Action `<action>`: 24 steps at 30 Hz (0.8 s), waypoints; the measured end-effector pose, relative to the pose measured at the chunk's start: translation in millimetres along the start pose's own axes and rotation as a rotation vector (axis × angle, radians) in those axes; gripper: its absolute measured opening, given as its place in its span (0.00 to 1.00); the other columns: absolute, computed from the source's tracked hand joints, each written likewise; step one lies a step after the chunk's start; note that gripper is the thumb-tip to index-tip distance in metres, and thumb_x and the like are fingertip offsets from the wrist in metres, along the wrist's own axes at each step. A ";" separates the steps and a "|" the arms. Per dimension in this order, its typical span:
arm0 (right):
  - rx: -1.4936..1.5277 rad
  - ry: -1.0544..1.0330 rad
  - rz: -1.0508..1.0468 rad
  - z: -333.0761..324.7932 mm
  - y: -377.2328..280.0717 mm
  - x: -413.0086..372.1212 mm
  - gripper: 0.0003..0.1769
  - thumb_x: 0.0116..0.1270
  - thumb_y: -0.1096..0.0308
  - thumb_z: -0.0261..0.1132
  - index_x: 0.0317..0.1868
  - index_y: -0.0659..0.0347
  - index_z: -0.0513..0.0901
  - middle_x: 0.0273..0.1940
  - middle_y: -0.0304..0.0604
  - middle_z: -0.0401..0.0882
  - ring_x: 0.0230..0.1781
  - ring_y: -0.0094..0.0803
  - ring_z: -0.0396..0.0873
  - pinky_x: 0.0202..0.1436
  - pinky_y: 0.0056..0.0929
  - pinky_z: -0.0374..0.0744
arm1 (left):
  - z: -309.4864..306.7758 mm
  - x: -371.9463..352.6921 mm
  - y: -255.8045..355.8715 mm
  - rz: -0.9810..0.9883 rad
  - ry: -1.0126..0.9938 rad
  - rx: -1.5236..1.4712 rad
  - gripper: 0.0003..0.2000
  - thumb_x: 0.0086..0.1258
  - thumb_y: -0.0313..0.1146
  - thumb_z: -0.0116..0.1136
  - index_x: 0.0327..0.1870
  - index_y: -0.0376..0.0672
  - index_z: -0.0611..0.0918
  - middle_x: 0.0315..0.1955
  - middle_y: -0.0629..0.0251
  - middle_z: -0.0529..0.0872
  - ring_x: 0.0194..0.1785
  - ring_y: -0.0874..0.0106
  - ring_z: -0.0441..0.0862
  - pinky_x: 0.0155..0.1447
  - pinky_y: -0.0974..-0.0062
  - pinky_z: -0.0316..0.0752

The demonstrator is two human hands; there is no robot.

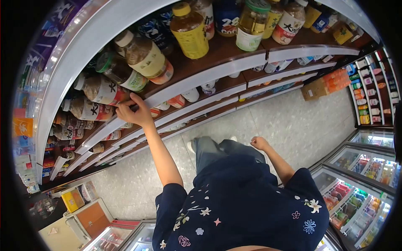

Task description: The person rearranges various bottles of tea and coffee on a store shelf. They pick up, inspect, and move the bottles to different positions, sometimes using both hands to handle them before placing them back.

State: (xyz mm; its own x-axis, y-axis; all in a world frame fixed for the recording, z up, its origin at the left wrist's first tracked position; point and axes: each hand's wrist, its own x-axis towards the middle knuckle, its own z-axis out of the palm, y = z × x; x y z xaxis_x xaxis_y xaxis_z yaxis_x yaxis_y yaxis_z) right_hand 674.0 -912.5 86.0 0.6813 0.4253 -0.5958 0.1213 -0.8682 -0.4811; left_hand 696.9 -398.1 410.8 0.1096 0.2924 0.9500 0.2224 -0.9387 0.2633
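At the front edge of the upper shelf is my left hand (136, 112), its fingers curled around something small and dark that I cannot make out. Its fingertips are beside a brown bottle with a white and red label (102, 90), which lies tilted in this view. A green-capped bottle (123, 73) and a bottle with a cream label (146, 58) stand just beyond. My right hand (260, 143) hangs over the floor, closed, with a tiny pale thing at its fingertips that is too small to name.
Shelf rails (201, 83) curve across the view, with more bottles on several levels. A cardboard box (314, 88) stands on the grey floor (226, 121) by the far shelf. Glass-fronted coolers (349, 205) line the right side. A brown-fronted cabinet (93, 220) is at the lower left.
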 end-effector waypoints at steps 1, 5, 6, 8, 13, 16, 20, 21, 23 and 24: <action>0.003 -0.053 0.037 1.0 10.9 -4.1 0.19 0.59 0.52 0.68 0.43 0.59 0.87 0.41 0.55 0.86 0.46 0.52 0.84 0.52 0.45 0.81 | 0.3 -0.4 0.3 -0.005 0.010 0.009 0.16 0.63 0.28 0.66 0.19 0.43 0.70 0.19 0.67 0.71 0.30 0.62 0.69 0.39 0.62 0.60; -0.028 0.039 0.047 28.7 65.8 -0.3 0.16 0.59 0.53 0.68 0.37 0.58 0.87 0.34 0.52 0.87 0.36 0.45 0.87 0.44 0.39 0.83 | 0.2 0.4 2.1 -0.016 0.016 -0.009 0.15 0.62 0.27 0.66 0.19 0.43 0.71 0.19 0.67 0.73 0.30 0.61 0.70 0.39 0.60 0.63; -0.025 0.010 0.080 31.2 74.7 0.6 0.16 0.59 0.54 0.68 0.36 0.58 0.87 0.32 0.52 0.87 0.33 0.43 0.87 0.42 0.38 0.83 | 0.2 0.0 1.6 -0.017 0.019 0.001 0.15 0.62 0.26 0.65 0.19 0.42 0.71 0.19 0.67 0.73 0.31 0.61 0.70 0.39 0.60 0.64; -0.018 -0.051 0.141 34.6 89.4 10.2 0.14 0.59 0.55 0.67 0.35 0.58 0.87 0.27 0.52 0.86 0.28 0.40 0.87 0.39 0.37 0.84 | -0.7 -1.4 2.2 -0.026 0.015 0.008 0.14 0.62 0.26 0.65 0.19 0.42 0.71 0.19 0.66 0.74 0.31 0.60 0.70 0.39 0.59 0.65; 0.139 -0.030 0.261 42.0 86.9 24.4 0.17 0.59 0.55 0.66 0.36 0.61 0.87 0.29 0.50 0.87 0.30 0.40 0.87 0.40 0.36 0.84 | -0.2 -1.8 -3.6 -0.008 -0.004 0.016 0.14 0.62 0.25 0.65 0.19 0.42 0.71 0.18 0.65 0.74 0.30 0.60 0.70 0.39 0.59 0.65; 0.108 -0.008 0.187 41.3 64.1 20.5 0.19 0.60 0.53 0.66 0.38 0.61 0.88 0.36 0.51 0.88 0.38 0.43 0.87 0.46 0.37 0.83 | 0.8 -1.7 -2.6 -0.006 0.019 0.009 0.14 0.62 0.25 0.65 0.19 0.41 0.71 0.18 0.64 0.74 0.29 0.60 0.70 0.38 0.59 0.65; 0.107 -0.215 0.203 56.5 59.8 25.7 0.20 0.58 0.53 0.68 0.41 0.60 0.89 0.40 0.52 0.88 0.42 0.45 0.87 0.49 0.38 0.82 | -0.8 2.5 4.2 0.012 0.018 0.012 0.15 0.62 0.25 0.65 0.19 0.41 0.71 0.18 0.63 0.74 0.28 0.59 0.69 0.36 0.59 0.65; 0.099 -0.282 0.197 64.9 67.7 28.9 0.20 0.58 0.53 0.68 0.42 0.60 0.89 0.40 0.53 0.88 0.42 0.45 0.87 0.49 0.38 0.82 | -0.6 2.3 2.7 0.013 0.014 0.006 0.15 0.62 0.25 0.64 0.19 0.40 0.71 0.18 0.63 0.74 0.29 0.59 0.69 0.36 0.59 0.65; 0.074 -0.355 0.136 67.4 79.1 29.1 0.19 0.56 0.54 0.70 0.42 0.59 0.90 0.41 0.52 0.88 0.42 0.44 0.87 0.49 0.37 0.82 | -0.2 1.2 0.0 -0.003 0.002 -0.005 0.15 0.62 0.26 0.64 0.19 0.40 0.71 0.18 0.63 0.74 0.29 0.59 0.69 0.36 0.59 0.65; 0.062 -0.390 0.105 67.7 79.9 28.1 0.19 0.56 0.55 0.70 0.42 0.59 0.90 0.41 0.52 0.88 0.43 0.44 0.87 0.49 0.37 0.82 | -0.6 0.8 -0.6 -0.011 -0.003 -0.012 0.15 0.62 0.26 0.64 0.19 0.40 0.71 0.18 0.62 0.74 0.29 0.59 0.69 0.37 0.59 0.65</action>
State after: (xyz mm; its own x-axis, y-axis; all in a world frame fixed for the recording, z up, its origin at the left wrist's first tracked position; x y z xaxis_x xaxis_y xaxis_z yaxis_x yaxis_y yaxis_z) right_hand 654.0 -952.7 -12.8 0.3615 0.4105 -0.8371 0.0133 -0.9000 -0.4356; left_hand 696.3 -397.4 411.5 0.1099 0.3032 0.9466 0.2122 -0.9375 0.2757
